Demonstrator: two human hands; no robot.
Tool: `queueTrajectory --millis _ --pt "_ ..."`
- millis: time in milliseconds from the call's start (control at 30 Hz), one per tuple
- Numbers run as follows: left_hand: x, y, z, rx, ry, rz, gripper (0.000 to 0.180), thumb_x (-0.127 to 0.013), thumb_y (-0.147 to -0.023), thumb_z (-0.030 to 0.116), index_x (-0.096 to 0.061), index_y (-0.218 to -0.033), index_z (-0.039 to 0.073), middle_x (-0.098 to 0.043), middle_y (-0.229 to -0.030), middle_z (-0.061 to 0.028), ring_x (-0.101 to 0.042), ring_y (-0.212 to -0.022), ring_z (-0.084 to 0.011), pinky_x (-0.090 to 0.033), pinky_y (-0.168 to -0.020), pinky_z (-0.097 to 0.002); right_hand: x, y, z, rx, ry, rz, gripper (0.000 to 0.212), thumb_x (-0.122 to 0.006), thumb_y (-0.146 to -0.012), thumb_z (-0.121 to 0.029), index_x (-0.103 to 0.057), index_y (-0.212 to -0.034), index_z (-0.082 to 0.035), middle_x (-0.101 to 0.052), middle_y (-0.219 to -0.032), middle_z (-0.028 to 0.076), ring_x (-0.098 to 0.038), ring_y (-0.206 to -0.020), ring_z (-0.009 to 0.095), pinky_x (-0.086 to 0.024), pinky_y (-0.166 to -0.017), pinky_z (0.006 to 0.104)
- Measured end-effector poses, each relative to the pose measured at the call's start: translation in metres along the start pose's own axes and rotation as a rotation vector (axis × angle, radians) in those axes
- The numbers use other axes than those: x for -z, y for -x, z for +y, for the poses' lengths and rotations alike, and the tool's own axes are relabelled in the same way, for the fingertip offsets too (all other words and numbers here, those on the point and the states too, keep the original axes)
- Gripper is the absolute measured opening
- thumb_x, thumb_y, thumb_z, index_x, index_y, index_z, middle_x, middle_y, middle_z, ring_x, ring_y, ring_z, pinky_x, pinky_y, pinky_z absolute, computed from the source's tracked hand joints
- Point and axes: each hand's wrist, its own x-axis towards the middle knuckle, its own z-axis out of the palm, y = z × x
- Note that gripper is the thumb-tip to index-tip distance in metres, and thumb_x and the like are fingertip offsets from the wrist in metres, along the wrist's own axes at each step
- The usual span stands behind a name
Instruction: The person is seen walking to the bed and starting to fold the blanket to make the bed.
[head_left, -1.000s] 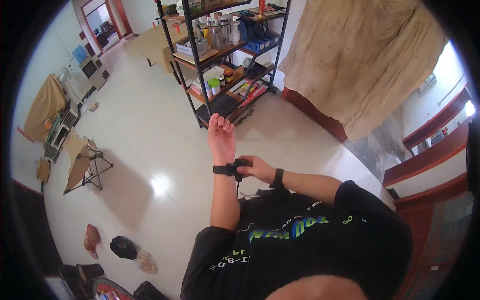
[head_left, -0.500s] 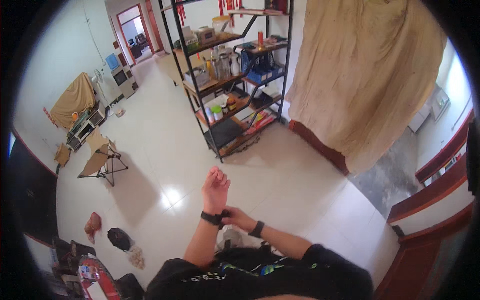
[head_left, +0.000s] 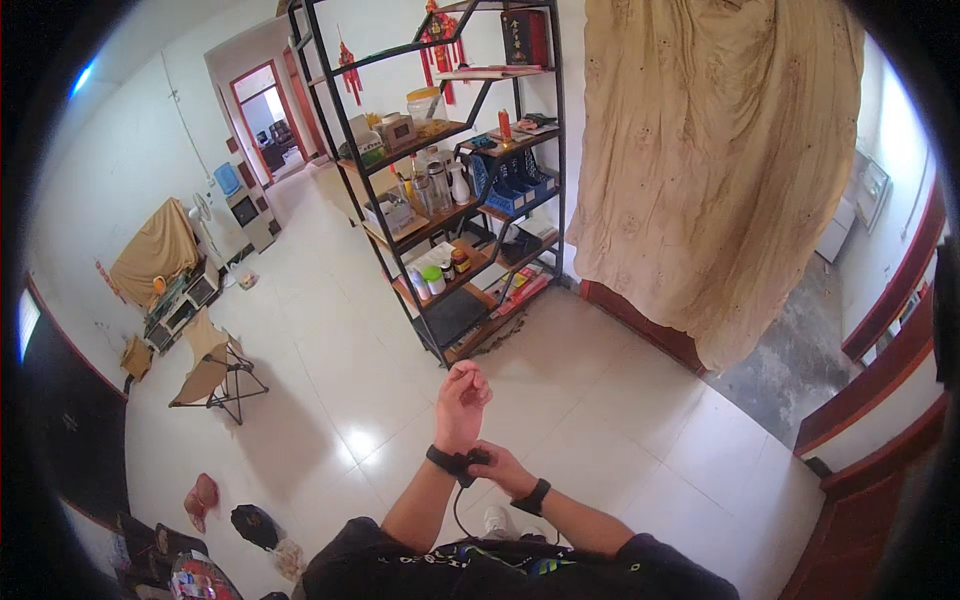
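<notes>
My left hand (head_left: 462,403) is raised in front of me, fingers curled loosely, holding nothing. A black strap with a small black device (head_left: 452,463) is around its wrist. My right hand (head_left: 497,467) reaches across and its fingers pinch that device on the left wrist. A thin dark cable (head_left: 457,515) hangs from the device toward my black shirt. My right wrist wears a black band (head_left: 532,497).
A tall black metal shelf (head_left: 440,190) with jars, boxes and bottles stands ahead. A tan cloth (head_left: 715,170) hangs at the right. A folding stool (head_left: 215,370) is at the left; shoes and bags (head_left: 230,515) lie on the white tile floor.
The view has tilted upward, so my hands sit lower in the picture. My left fingers have curled more closed. The right hand stays on the wrist device.
</notes>
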Motion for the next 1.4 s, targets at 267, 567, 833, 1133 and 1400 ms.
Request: queueTrajectory --millis 267,567,833,1133,1400 --pt "0.010 -0.020 0.058 -0.129 0.117 -0.149 0.009 -0.048 -0.094 0.012 -0.053 -0.101 0.008 -0.044 -0.077 0.0014 -0.040 -0.067 -0.0102 -0.033 -0.061 -0.0247 -0.033 -0.062 -0.031 0.029 -0.014 -0.136 0.047 -0.071 -0.087 -0.012 -0.052 -0.128 -0.001 -0.061 -0.115 0.004 -0.058 -0.104 0.014 -0.047 -0.095 0.0313" --pt "0.063 -0.064 0.085 -0.148 0.254 -0.068 0.010 -0.048 -0.094 0.013 -0.054 -0.101 0.008 -0.045 -0.080 0.0016 -0.039 -0.068 -0.0099 -0.033 -0.062 -0.0239 -0.012 -0.128 -0.034 -0.028 0.145 -0.148 0.034 -0.071 -0.087 -0.008 -0.056 -0.117 -0.003 -0.064 -0.104 0.003 -0.059 -0.095 0.011 -0.049 -0.089 0.0303" --pt "0.088 -0.170 0.067 -0.143 0.237 0.004 0.009 -0.050 -0.094 0.012 -0.054 -0.101 0.008 -0.047 -0.078 0.0019 -0.041 -0.068 -0.0096 -0.034 -0.062 -0.0242 0.057 -0.202 -0.041 -0.094 0.117 -0.147 0.047 -0.070 -0.087 -0.010 -0.052 -0.130 -0.002 -0.062 -0.116 0.005 -0.057 -0.108 0.013 -0.046 -0.095 0.0313" --pt "0.055 -0.350 0.034 -0.259 0.040 0.054 0.008 -0.052 -0.093 0.013 -0.053 -0.099 0.007 -0.048 -0.078 -0.0003 -0.041 -0.066 -0.0103 -0.034 -0.059 -0.0241 0.175 -0.315 -0.128 -0.090 0.061 -0.215 0.033 -0.068 -0.090 -0.013 -0.056 -0.118 -0.001 -0.061 -0.108 0.003 -0.057 -0.102 0.012 -0.047 -0.092 0.0295" --pt "0.032 -0.458 0.037 -0.323 0.164 0.105 0.008 -0.053 -0.094 0.015 -0.053 -0.099 0.009 -0.047 -0.080 0.0003 -0.042 -0.067 -0.0103 -0.035 -0.059 -0.0238 0.257 -0.407 -0.192 -0.122 0.182 -0.400 0.047 -0.069 -0.087 -0.008 -0.050 -0.131 -0.003 -0.060 -0.118 0.003 -0.055 -0.108 0.012 -0.045 -0.096 0.0305"
